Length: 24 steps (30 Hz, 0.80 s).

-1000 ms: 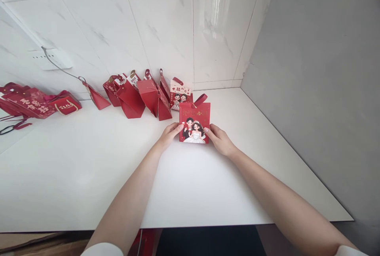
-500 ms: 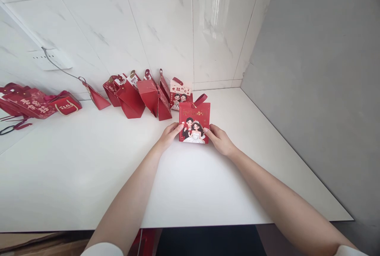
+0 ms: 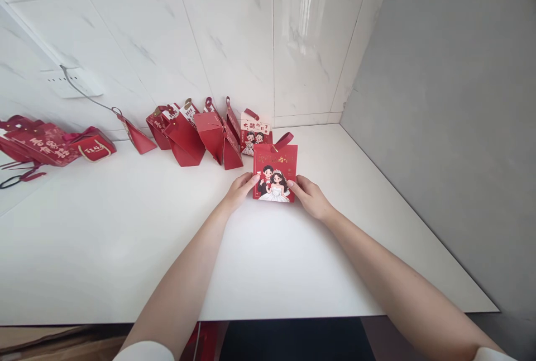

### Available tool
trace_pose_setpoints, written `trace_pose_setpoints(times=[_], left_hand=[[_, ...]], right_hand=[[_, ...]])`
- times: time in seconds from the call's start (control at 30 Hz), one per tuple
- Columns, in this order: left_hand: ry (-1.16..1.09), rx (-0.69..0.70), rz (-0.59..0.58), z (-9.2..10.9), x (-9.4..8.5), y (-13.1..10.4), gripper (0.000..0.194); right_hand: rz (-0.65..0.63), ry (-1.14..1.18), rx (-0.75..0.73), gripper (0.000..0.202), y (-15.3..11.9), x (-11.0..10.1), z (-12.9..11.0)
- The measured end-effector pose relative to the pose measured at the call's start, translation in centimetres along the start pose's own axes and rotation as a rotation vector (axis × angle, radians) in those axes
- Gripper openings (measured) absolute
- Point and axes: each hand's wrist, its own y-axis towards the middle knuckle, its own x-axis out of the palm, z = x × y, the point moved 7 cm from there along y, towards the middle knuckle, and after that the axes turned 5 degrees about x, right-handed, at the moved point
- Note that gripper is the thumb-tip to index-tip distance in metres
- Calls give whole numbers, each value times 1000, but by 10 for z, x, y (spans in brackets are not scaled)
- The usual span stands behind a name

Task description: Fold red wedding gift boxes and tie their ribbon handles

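A red box [image 3: 274, 182] with a printed bride and groom and a ribbon loop on top stands upright near the middle of the white table. My left hand [image 3: 243, 189] grips its left side, thumb on the front face. On the right side, my right hand [image 3: 309, 193] holds it in the same way, its thumb on the front. The fingers behind the box are partly hidden. Just behind it stands a pink and red box [image 3: 251, 133] with two printed figures, partly covered by the held box.
Several red folded boxes [image 3: 184, 140] stand along the tiled wall. Farther left are a small red box with a cord handle [image 3: 95, 148], more red boxes [image 3: 46, 143] and black scissors [image 3: 17, 178]. A cable [image 3: 86, 94] runs from a wall socket. A grey wall borders the right side.
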Motion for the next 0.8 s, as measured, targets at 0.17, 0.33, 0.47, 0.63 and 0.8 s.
trace_pose_setpoints(times=[0.17, 0.33, 0.47, 0.63, 0.8], left_hand=[[-13, -6, 1, -1, 0, 0, 50], [-2, -7, -10, -1, 1, 0, 50], [-9, -10, -3, -1, 1, 0, 52], [-19, 7, -23, 1, 2, 0, 52], [-21, 10, -42, 4, 4, 0, 53]], right_hand=[[-2, 4, 4, 46, 0, 0, 0], [-1, 14, 4, 45, 0, 0, 0], [0, 14, 12, 44, -1, 0, 0], [-14, 42, 7, 43, -1, 1, 0], [-17, 58, 12, 43, 0, 1, 1]])
